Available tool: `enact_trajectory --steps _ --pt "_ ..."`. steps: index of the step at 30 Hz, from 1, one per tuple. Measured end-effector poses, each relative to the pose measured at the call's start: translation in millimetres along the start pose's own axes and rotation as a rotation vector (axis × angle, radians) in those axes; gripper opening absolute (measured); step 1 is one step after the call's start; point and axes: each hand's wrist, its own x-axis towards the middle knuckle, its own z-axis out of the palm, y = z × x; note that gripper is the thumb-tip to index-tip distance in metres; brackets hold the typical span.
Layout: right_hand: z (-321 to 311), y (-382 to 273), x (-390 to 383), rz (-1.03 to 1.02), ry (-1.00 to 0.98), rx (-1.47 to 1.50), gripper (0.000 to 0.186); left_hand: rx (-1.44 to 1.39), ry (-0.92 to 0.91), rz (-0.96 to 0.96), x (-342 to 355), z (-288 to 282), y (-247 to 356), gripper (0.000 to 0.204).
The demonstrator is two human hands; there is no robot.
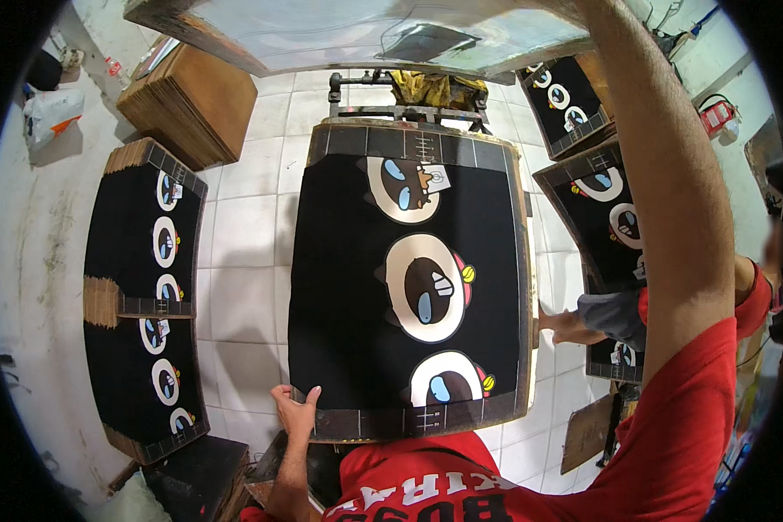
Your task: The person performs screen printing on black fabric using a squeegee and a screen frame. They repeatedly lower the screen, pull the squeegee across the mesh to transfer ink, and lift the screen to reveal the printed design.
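A padded-looking dark board (365, 143) lies in front of me with a black fabric panel (339, 278) spread over it. Three cartoon faces with cream or white rims run down the panel's right half. At the board's near left corner, my left hand (296, 412) is closed on the edge, thumb on top. My right arm reaches up past the right side toward a raised screen-printing frame (374, 35). Its hand is beyond the top of the picture. The frame's pale mesh hangs over the far end of the board, with a dark patch in it.
Stacked boards with similar printed black panels (122, 244) stand on the left, and more panels (596, 217) are on the right. A brown board stack (187, 100) is at the far left. Another person's grey-clothed limb (613, 317) reaches the board's right edge. White floor tiles (244, 296) lie between.
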Motion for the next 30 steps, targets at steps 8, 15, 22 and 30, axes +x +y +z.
enact_trajectory --steps 8,15,22,30 --pt "-14.7 3.1 -74.0 0.017 0.052 0.015 0.039 0.134 -0.066 0.005 15.5 1.5 1.3 0.07" --pt "-33.2 2.4 -261.2 -0.207 0.088 0.16 0.043 -0.834 -0.015 0.339 90.8 -78.9 165.5 0.066" --pt "-12.7 9.3 -427.5 -0.071 -0.234 0.172 0.052 -1.393 -0.063 -0.375 139.1 -66.8 197.0 0.066" --pt "152.9 82.7 -385.7 -0.132 -0.676 0.186 0.028 -0.926 0.22 -0.283 159.7 45.5 88.6 0.065"
